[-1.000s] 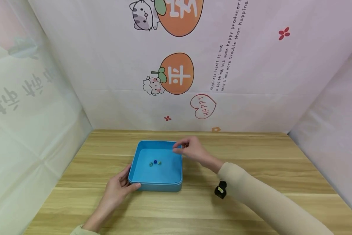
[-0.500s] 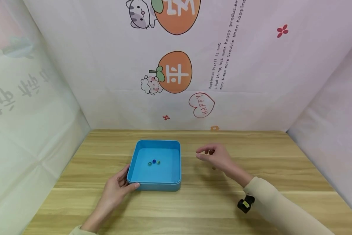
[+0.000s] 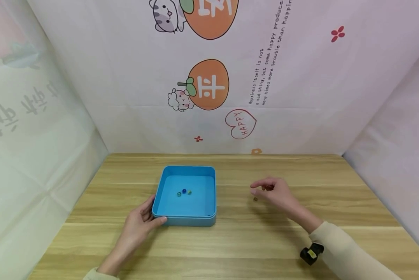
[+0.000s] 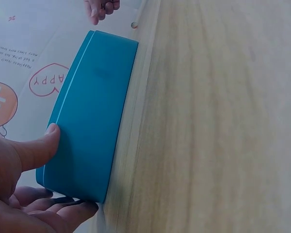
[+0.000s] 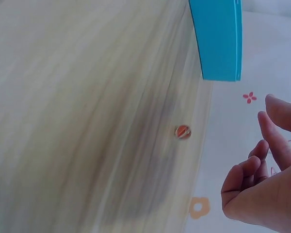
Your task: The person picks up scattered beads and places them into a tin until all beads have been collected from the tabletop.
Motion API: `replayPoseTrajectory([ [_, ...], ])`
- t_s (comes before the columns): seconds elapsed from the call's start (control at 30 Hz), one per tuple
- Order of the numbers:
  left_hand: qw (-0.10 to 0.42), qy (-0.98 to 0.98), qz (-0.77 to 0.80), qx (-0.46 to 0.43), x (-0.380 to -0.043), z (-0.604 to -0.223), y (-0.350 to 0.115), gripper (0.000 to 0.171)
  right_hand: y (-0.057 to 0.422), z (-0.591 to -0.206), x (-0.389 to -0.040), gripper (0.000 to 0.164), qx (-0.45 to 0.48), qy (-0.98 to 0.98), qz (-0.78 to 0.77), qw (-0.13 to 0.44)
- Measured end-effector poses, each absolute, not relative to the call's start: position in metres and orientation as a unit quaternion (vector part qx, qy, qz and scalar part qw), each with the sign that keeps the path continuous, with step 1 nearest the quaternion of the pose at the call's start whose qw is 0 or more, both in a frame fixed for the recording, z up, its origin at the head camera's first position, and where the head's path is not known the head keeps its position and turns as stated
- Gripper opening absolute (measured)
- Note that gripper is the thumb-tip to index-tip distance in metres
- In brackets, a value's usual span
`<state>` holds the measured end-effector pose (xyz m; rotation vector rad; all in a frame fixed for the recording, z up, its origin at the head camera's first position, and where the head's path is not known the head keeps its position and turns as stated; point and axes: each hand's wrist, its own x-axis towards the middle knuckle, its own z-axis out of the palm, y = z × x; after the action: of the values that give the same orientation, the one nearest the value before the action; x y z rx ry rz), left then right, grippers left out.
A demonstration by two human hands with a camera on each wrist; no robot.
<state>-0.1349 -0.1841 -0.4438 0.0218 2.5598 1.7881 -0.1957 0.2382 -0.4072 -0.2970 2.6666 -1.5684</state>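
A square blue box without a lid stands on the wooden table. On its floor lie a dark blue marble, a greenish marble and a yellow-green marble, close together. My left hand grips the box's near left corner, its thumb on the front wall and its fingers round the side. Right of the box, my right hand hovers with thumb and index finger apart and nothing between them. Just below those fingertips, one orange-and-clear marble rests on the table.
The wooden table ends at a white printed cloth hanging behind it. Similar cloth hangs at the left and right sides. A small black camera hangs at the right wrist.
My right hand has moved from above the box's right rim out to the right, over the table near the lone marble. My left hand has kept its grip on the box.
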Motion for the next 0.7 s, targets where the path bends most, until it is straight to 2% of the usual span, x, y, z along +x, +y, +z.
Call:
replayPoseTrajectory([
  [0.5,0.011,0.818,0.575,0.006,-0.135,-0.444,-0.184,0.086,0.258,-0.419,-0.198,0.04,-0.068,0.849,-0.522,0.043],
  [0.7,0.007,0.82,0.572,0.005,-0.135,-0.443,-0.184,0.086,0.261,-0.42,-0.201,0.037,-0.077,0.848,-0.521,0.054],
])
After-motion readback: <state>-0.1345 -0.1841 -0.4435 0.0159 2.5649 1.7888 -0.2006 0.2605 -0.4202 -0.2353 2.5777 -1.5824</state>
